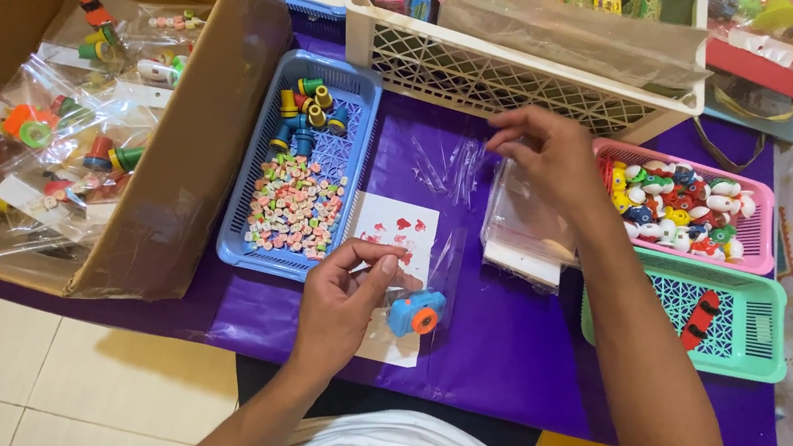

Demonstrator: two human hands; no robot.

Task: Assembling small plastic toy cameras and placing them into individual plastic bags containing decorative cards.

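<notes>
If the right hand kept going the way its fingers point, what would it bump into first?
The right hand points left over the purple tablecloth. It would first meet the crinkled clear plastic bag at its fingertips, then probably the blue plastic basket; height above the bag is unclear.

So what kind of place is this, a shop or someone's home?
Probably a home packing table for small toy goodies: a blue basket of tiny erasers, a stack of clear bags, and a cardboard box of filled packets.
</notes>
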